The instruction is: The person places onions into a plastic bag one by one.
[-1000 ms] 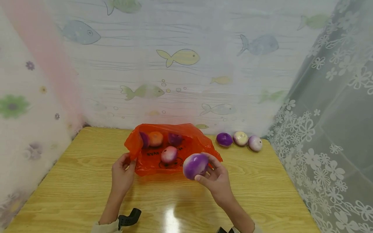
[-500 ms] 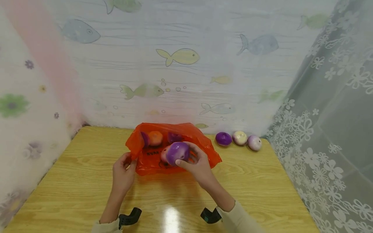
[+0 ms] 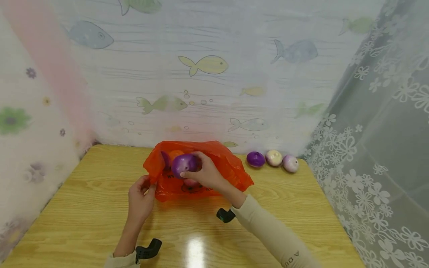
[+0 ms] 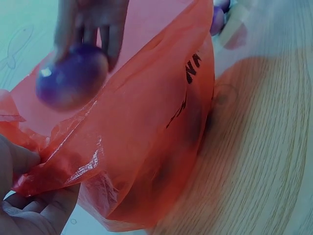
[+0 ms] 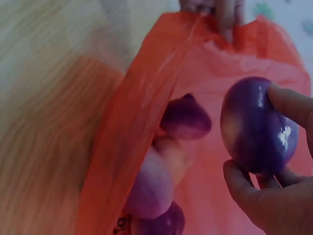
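A red plastic bag (image 3: 231, 175) sits on the desk (image 3: 83, 212) with its mouth gaping. Inside, the right wrist view shows a pointed purple onion (image 5: 187, 118), an orange-tinted onion (image 5: 174, 154), a pinkish onion (image 5: 154, 187) and a dark onion (image 5: 164, 221) bunched together; the bag's wall covers part of them, so I can't be sure of the count.

The held onion (image 3: 182, 166), purple and glossy, is over the mouth of the bag, apart from those inside. The right hand (image 3: 207, 172) has its fingers parted to the onion's width, gripping it with the thumb opposite. The left hand (image 3: 140, 199) pinches the bag's left edge, fingertips closed on the plastic.

In the head view, the right hand hides part of the opening. At the desk's far right, a deep-purple onion (image 3: 256, 159), a cream onion (image 3: 273, 158) and a lilac onion (image 3: 290, 163) stand in a row.
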Action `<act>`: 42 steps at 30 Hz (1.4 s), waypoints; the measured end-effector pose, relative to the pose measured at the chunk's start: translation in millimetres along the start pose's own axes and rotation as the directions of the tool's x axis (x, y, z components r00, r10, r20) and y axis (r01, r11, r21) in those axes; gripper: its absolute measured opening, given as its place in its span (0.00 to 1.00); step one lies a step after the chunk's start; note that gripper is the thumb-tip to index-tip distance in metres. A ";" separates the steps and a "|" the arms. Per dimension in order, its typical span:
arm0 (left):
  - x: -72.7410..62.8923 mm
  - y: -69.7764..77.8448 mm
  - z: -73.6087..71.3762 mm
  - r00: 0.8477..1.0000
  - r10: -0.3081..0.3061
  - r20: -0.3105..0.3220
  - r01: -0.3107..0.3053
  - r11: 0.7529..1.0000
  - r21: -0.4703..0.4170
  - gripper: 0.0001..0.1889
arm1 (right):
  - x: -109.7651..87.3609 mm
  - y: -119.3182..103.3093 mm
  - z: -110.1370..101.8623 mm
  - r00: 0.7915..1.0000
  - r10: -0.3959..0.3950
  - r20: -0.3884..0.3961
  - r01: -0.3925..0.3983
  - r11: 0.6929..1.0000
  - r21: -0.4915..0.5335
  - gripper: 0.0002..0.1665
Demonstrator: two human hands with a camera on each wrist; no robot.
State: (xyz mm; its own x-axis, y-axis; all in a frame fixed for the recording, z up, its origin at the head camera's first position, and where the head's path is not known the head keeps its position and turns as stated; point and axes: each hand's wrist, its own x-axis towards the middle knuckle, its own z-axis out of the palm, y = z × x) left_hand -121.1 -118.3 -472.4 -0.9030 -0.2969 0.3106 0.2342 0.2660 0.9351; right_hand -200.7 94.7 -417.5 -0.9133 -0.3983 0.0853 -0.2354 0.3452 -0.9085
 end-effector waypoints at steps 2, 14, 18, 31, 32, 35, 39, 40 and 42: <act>-0.2 -0.5 -0.3 1.000 0.002 0.001 -0.002 1.000 0.003 0.11 | 11.4 1.9 3.1 0.999 -0.019 0.033 0.022 0.997 -0.077 0.42; -0.3 -2.1 -0.7 1.000 -0.001 -0.001 0.001 1.000 0.011 0.11 | 53.5 11.4 9.9 0.985 -0.080 0.150 0.115 0.964 -0.238 0.43; -0.3 -1.6 -0.4 1.000 -0.001 -0.001 0.001 1.000 0.009 0.11 | 60.3 12.6 10.0 0.988 -0.041 0.150 0.079 0.964 -0.253 0.41; -1.4 -1.7 1.6 1.000 0.024 0.010 -0.023 0.999 -0.031 0.12 | 68.7 26.5 10.7 1.000 0.012 0.027 -0.005 0.976 -0.218 0.37; -1.5 -1.2 1.5 1.000 0.022 0.011 -0.022 0.999 -0.033 0.12 | 69.2 27.9 10.5 1.000 0.012 0.021 -0.007 0.978 -0.209 0.37; -1.7 -0.7 1.2 1.000 0.011 0.014 -0.010 0.999 -0.032 0.12 | 70.3 30.3 9.5 1.000 0.017 0.016 -0.013 0.983 -0.186 0.37; -2.1 0.5 0.5 1.000 -0.008 0.020 0.009 0.999 -0.039 0.12 | 72.5 29.7 7.7 0.999 0.026 0.025 -0.022 0.990 -0.139 0.35; -2.2 0.8 0.4 1.000 -0.011 0.022 0.012 0.999 -0.041 0.12 | 72.8 28.7 7.0 0.999 0.033 0.029 -0.029 0.991 -0.131 0.35; -2.1 0.5 0.4 0.999 -0.015 0.029 0.016 0.999 -0.042 0.12 | 73.4 26.7 5.9 0.998 0.056 0.036 -0.052 0.991 -0.121 0.34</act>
State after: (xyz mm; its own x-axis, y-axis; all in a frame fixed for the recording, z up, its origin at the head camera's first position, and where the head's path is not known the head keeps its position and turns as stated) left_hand -119.2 -117.2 -472.6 -0.9162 -0.2744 0.2920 0.2349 0.2225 0.9462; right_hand -272.0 69.7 -437.9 -0.9125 -0.4086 0.0190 -0.2263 0.4656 -0.8556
